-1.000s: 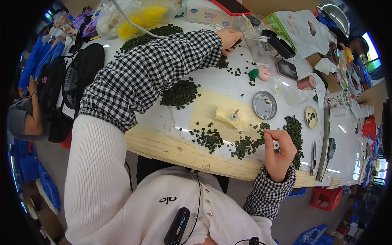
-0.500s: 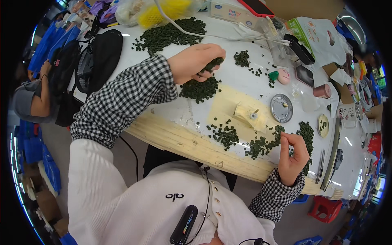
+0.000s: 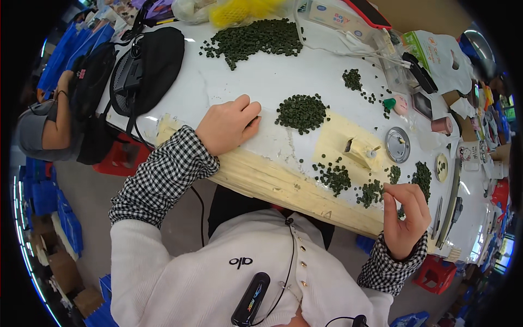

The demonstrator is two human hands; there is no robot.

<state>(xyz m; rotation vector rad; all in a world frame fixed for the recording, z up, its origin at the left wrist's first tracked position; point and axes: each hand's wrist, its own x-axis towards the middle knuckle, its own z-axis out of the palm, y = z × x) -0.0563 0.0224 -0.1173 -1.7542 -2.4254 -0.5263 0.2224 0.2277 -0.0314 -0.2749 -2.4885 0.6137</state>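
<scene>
My left hand (image 3: 229,125) rests at the table's near edge, fingers curled and palm side hidden; whatever it may hold does not show. To its right lies a rounded heap of small dark green pieces (image 3: 301,113). My right hand (image 3: 404,215) pinches thumb and forefinger together beside a small pile of green pieces (image 3: 371,193); anything between the fingertips is too small to make out. A yellowish block with an upright metal pin (image 3: 360,153) stands on a pale yellow sheet (image 3: 333,143). Another pile of green pieces (image 3: 335,179) lies near the front edge.
A larger spread of green pieces (image 3: 256,38) lies at the back. Right of the block sit a round metal lid (image 3: 397,144) and a shallow dish (image 3: 442,167). A black bag (image 3: 159,65) occupies the left side, with another person's arm (image 3: 61,117) beyond it.
My left hand, which held a fistful of green pieces above the middle heap, has come back left to the table's edge, with none showing. That heap looks rounder. The view has shifted.
</scene>
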